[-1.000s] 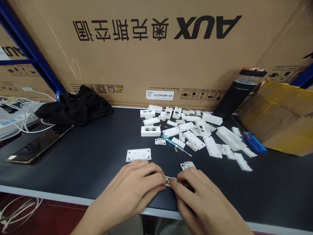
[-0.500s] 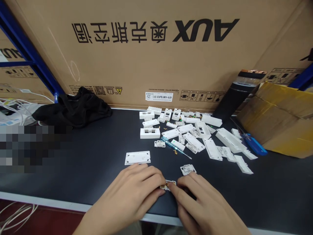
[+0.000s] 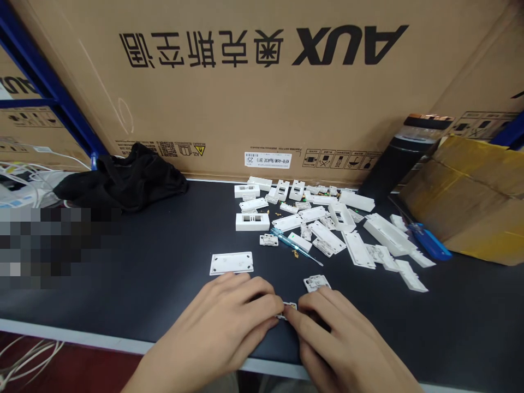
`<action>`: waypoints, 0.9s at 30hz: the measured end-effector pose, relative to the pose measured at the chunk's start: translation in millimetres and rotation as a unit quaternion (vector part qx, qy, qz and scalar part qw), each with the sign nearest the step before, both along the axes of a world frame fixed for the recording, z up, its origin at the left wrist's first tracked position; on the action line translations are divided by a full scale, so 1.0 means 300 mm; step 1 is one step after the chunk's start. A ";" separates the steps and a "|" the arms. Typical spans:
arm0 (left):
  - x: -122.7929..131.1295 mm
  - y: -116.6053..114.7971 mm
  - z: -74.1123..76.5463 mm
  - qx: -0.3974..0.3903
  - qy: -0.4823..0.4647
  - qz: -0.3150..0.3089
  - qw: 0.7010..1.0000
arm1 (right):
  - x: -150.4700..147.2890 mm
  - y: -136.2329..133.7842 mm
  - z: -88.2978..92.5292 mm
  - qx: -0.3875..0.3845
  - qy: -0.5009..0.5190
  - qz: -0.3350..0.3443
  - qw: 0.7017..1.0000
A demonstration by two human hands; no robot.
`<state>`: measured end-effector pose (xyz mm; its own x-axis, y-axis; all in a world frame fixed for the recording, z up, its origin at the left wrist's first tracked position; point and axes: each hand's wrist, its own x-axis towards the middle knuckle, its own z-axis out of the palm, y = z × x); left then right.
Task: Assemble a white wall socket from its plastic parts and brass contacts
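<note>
Near the table's front edge, my left hand (image 3: 229,322) pinches a small white plastic base (image 3: 290,317) by its left end. Brass-coloured bits show inside the base, mostly covered by fingertips. From the other side, my right hand (image 3: 333,335) is closed in on it, its index fingertip pressing on the base; the right thumb is largely hidden. A similar white base (image 3: 316,283) lies just beyond my right knuckles. Past my left fingers rests a flat white cover plate (image 3: 232,263) with holes at its corners.
Many white plastic housings (image 3: 252,221) and plates lie scattered farther back, with a blue clear-handled screwdriver (image 3: 295,245) among them. At right are a blue-handled tool (image 3: 432,243), a black bottle (image 3: 387,161) and a taped carton (image 3: 470,202). Black cloth (image 3: 126,177) lies back left.
My left fingertips have slid slightly right over the white base, covering more of it and its brass bits. My right index finger stays on it. The view has shifted a little.
</note>
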<state>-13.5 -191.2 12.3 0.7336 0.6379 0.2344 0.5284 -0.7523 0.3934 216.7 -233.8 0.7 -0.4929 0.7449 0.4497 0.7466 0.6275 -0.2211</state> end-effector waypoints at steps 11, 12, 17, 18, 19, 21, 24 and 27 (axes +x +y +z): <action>0.004 0.000 -0.001 0.015 -0.008 0.005 1.000 | 0.001 -0.002 -0.001 0.001 0.001 0.002 1.000; 0.004 0.000 0.000 0.015 -0.007 0.005 1.000 | 0.001 -0.001 -0.002 0.003 0.002 0.002 1.000; 0.006 0.001 0.003 0.018 -0.006 0.007 1.000 | 0.003 -0.007 -0.005 0.019 0.002 0.005 1.000; 0.005 0.001 0.003 0.020 -0.005 0.008 1.000 | 0.004 -0.010 -0.006 0.020 0.001 0.005 1.000; 0.005 0.001 0.003 0.021 -0.006 0.008 1.000 | 0.005 -0.014 -0.007 0.023 0.002 0.005 1.000; 0.004 0.001 0.003 0.025 -0.006 0.005 1.000 | 0.007 -0.017 -0.009 0.028 0.001 0.005 1.000; 0.002 0.000 0.004 0.022 -0.005 0.005 1.000 | 0.005 -0.014 -0.010 0.029 -0.002 0.007 1.000; 0.002 -0.001 0.005 0.018 -0.001 0.004 1.000 | 0.000 -0.008 -0.009 0.027 -0.008 0.009 1.000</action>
